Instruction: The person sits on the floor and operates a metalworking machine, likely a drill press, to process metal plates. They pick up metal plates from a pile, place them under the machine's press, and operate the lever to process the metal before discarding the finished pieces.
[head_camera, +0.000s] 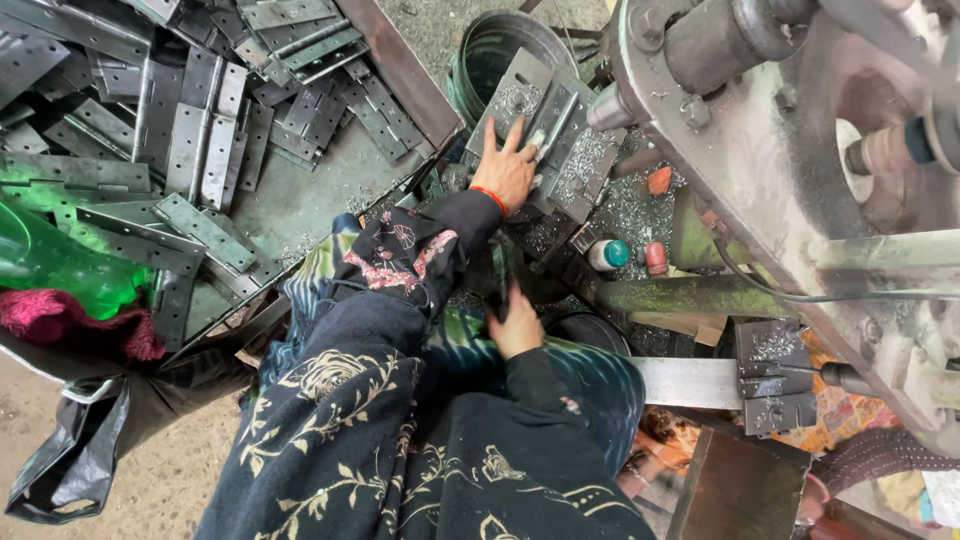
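Metal shavings cover the machine bed at 12 o'clock, where the left hand (505, 170) lies with fingers (489, 135) spread flat, gripping nothing, on a grey steel hinge plate (548, 128). That plate runs its long axis from 7 to 1 o'clock, extending past the fingertips toward 1 o'clock, dull, punched and dusted with swarf. Nearer the body at 6 o'clock, the right hand (516, 328) is clenched around a dark object that cannot be identified; the left hand is nearer the plate.

Left hand (507, 172) flat on hinge plate (540, 125); right hand (517, 328) around dark handle (503, 280).
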